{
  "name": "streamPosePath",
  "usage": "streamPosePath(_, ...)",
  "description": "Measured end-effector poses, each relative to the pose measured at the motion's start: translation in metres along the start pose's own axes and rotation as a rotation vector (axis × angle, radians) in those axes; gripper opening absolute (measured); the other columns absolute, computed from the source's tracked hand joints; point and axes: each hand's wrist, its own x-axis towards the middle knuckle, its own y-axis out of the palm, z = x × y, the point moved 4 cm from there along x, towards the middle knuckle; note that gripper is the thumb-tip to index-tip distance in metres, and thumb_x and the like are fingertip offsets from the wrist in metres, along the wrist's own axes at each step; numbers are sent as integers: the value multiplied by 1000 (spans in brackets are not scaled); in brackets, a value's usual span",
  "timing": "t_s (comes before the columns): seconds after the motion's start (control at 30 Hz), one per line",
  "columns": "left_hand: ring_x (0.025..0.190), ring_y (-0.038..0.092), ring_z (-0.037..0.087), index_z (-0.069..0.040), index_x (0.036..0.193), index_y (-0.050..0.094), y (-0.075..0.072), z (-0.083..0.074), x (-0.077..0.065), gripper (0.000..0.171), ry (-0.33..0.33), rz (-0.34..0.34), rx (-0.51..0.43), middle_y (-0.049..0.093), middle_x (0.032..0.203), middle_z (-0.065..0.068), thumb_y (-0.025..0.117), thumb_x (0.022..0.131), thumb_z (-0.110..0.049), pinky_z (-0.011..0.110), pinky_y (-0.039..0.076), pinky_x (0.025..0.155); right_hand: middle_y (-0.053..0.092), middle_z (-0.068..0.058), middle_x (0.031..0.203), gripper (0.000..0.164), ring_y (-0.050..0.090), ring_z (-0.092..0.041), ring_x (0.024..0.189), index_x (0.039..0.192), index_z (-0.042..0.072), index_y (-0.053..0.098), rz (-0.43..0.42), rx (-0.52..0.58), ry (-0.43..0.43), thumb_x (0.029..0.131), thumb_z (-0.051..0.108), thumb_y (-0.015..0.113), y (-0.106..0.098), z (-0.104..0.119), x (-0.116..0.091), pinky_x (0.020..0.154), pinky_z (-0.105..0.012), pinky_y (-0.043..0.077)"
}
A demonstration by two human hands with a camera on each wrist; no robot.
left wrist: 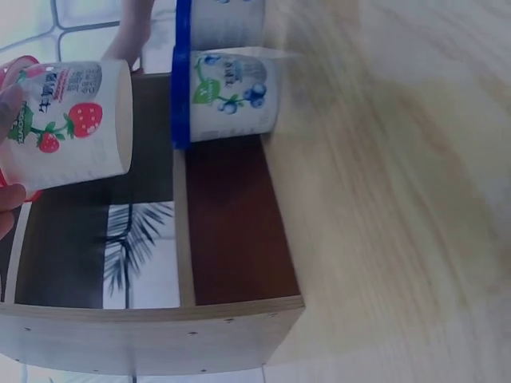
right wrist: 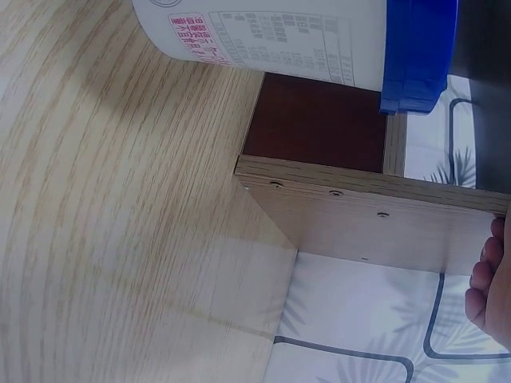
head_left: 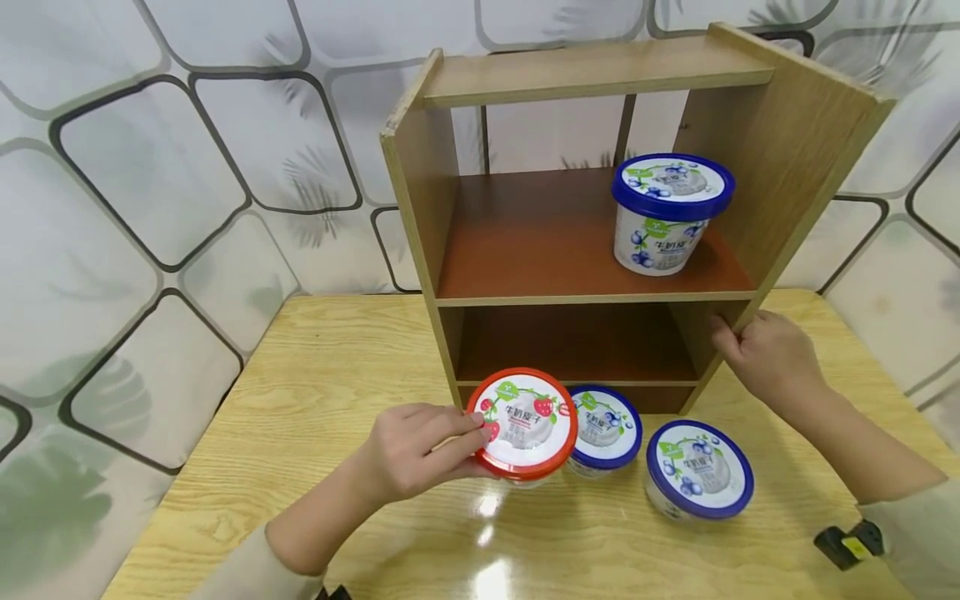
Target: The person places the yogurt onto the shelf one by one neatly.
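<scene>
My left hand (head_left: 423, 450) grips a white tub with a red lid (head_left: 525, 421) and strawberry print, in front of a wooden shelf unit. The left wrist view shows this strawberry tub (left wrist: 80, 124) raised off the table, with fingertips at its lid end. At the unit's right side panel (head_left: 813, 146), my right hand (head_left: 776, 358) holds the front edge, thumb on the inner side. Its curled fingers (right wrist: 483, 279) lie against the panel's outer face in the right wrist view. Just right of the strawberry tub is a blue-lidded blueberry tub (head_left: 606, 427), partly overlapped by it.
Another blueberry tub (head_left: 701, 471) stands on the wooden table (head_left: 360, 342), nearer the right forearm. One more blue-lidded tub (head_left: 660, 242) sits on the unit's upper brown shelf (head_left: 525, 242), at the right. Below is a lower compartment (head_left: 570, 337). Patterned fabric (head_left: 225, 150) hangs behind.
</scene>
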Motion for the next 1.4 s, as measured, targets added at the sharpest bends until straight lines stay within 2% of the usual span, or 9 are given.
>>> streamPosePath(0.2,62,67,10,-6,81,73,-5,5,7,30,19,-23,21,70,76,2,68,85,-35,21,55,59,38,-5,48,37,41,-27,46,56,9,41,-8,7,4,89,23,50,1,-1,-1,37,-38,28)
streamPosePath(0.53,60,67,11,-6,80,73,-13,15,20,30,4,-62,57,70,73,3,68,85,-35,23,55,57,38,-5,48,41,44,-31,46,52,11,37,-12,-2,7,89,26,49,1,-1,-2,38,-44,31)
streamPosePath(0.8,58,66,14,-5,79,72,-20,23,29,30,28,-102,71,70,72,4,71,83,-34,25,55,55,38,-6,48,42,47,-35,49,52,12,35,-17,-9,-7,89,27,48,1,-2,-2,39,-48,33)
streamPosePath(1.07,58,66,14,-5,81,73,-25,28,34,30,26,-90,98,71,74,4,70,83,-35,26,55,56,38,-6,48,39,48,-35,50,52,13,36,-36,2,-31,87,24,50,-1,-2,-1,40,-47,34)
streamPosePath(1.4,59,66,15,-4,82,73,-33,37,47,29,24,-87,93,71,75,5,71,82,-33,28,55,57,37,-6,48,41,44,-32,47,51,12,35,-51,-3,-30,88,27,48,1,-2,-2,38,-45,31)
